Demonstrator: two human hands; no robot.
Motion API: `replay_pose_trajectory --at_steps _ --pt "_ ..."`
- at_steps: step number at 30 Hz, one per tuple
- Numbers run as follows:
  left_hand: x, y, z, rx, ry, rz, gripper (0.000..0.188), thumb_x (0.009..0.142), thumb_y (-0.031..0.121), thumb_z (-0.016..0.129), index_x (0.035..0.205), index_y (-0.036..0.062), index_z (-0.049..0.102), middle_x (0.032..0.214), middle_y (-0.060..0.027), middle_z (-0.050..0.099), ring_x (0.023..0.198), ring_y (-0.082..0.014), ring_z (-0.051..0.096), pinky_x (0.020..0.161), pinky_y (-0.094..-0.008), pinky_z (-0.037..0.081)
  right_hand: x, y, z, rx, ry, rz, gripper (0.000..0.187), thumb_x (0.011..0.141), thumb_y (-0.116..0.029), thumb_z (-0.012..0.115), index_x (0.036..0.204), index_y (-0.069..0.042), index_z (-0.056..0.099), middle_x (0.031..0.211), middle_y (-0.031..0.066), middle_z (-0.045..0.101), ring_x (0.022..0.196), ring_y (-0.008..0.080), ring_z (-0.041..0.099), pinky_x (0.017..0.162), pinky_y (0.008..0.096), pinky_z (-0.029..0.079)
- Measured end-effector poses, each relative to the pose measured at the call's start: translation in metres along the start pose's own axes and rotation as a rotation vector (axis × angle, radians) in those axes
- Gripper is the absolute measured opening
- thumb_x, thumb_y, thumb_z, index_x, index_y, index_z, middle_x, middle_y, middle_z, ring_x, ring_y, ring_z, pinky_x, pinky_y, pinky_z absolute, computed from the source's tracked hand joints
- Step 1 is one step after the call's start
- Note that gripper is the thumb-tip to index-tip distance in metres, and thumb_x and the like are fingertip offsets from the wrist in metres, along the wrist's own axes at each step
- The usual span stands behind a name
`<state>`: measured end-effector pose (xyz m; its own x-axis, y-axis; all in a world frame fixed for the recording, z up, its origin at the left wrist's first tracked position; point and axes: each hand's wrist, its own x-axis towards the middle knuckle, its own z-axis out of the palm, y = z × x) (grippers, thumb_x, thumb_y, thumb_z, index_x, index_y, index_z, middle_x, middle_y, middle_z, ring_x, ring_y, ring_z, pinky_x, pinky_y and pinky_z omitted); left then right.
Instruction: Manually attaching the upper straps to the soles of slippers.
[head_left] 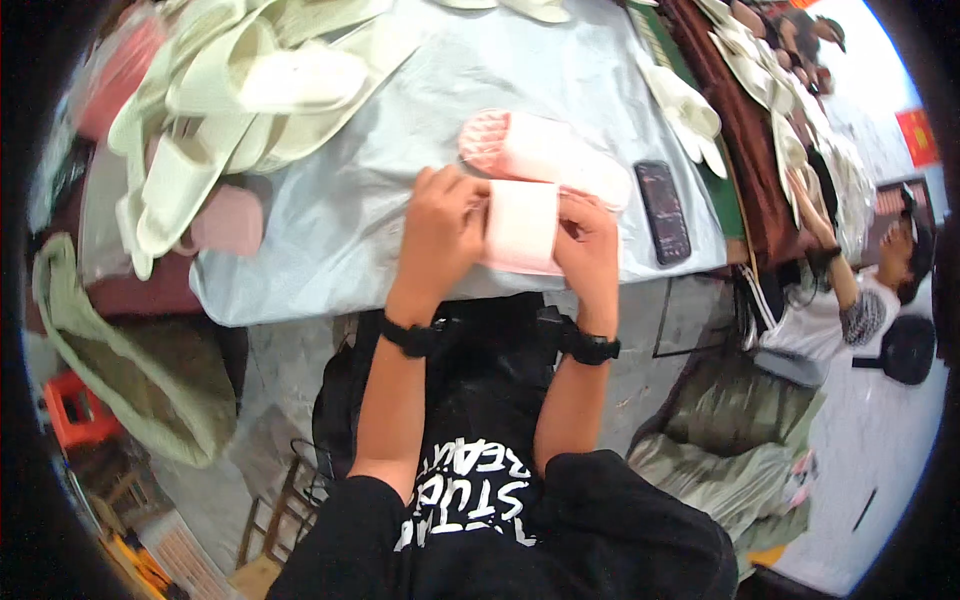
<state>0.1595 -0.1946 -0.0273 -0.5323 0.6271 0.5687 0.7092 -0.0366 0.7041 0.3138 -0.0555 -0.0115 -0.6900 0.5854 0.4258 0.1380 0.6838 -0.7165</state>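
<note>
Both the left hand (438,232) and right hand (588,250) clamp the pink foam slipper (520,226), apparently its strap; grip evenly, keeping it square on the bench (380,170).

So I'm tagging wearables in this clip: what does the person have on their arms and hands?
Both hands, left hand and right hand, are bare, without gloves. Each wrist carries a black band, like a watch. Forearms are uncovered; short black sleeves end at the upper arms.
</note>
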Motion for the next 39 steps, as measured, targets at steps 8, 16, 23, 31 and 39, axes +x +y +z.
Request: replay_pose_trajectory --at_steps 8,16,23,31,39 --pt "0.006 0.004 0.0 -0.254 0.054 -0.26 0.009 0.103 0.008 0.065 0.1 0.0007 0.061 0.089 -0.01 0.055 0.083 -0.0255 0.054 0.077 -0.0388 0.045 -0.002 -0.012 0.008 0.246 0.319 0.285 0.016 0.09 0.003 0.076 0.105 -0.004 0.077 0.096 0.0057 0.074 0.073 0.0119 0.06 0.062 0.0264 0.047" --pt "-0.005 0.0 -0.001 -0.329 0.003 -0.054 0.013 0.111 0.013 0.06 0.107 0.0011 0.057 0.096 -0.0013 0.056 0.079 -0.0063 0.05 0.071 -0.0225 0.044 0.004 -0.038 0.016 0.042 0.1 -0.252 0.02 0.087 -0.004 0.075 0.107 -0.006 0.077 0.114 0.0095 0.076 0.11 0.0307 0.067 0.099 0.0443 0.046" --pt "-0.012 -0.004 -0.002 -0.544 -0.054 -0.303 0.016 0.107 0.012 0.065 0.119 0.0031 0.06 0.098 -0.0008 0.056 0.076 -0.0066 0.049 0.068 -0.0222 0.042 0.003 -0.048 0.035 0.197 0.194 -0.148 0.01 0.089 -0.005 0.076 0.099 -0.005 0.076 0.099 0.0096 0.076 0.106 0.0298 0.069 0.096 0.042 0.047" --pt "-0.001 0.006 -0.007 -0.638 -0.039 -0.276 0.034 0.112 0.013 0.04 0.141 0.0011 0.052 0.107 -0.0053 0.054 0.092 -0.0098 0.05 0.084 -0.0243 0.044 -0.001 -0.037 0.035 0.8 0.138 0.246 0.005 0.092 -0.001 0.074 0.096 -0.001 0.074 0.099 0.0102 0.074 0.093 0.0258 0.071 0.086 0.0362 0.052" --pt "0.005 0.001 -0.002 -0.288 -0.084 -0.068 0.042 0.112 0.01 0.046 0.152 0.0026 0.057 0.111 -0.0092 0.064 0.093 -0.0172 0.06 0.084 -0.0309 0.052 0.005 -0.043 0.031 0.448 0.188 -0.049 0.014 0.087 -0.001 0.079 0.101 -0.002 0.078 0.096 0.0082 0.075 0.093 0.0236 0.066 0.084 0.0354 0.053"
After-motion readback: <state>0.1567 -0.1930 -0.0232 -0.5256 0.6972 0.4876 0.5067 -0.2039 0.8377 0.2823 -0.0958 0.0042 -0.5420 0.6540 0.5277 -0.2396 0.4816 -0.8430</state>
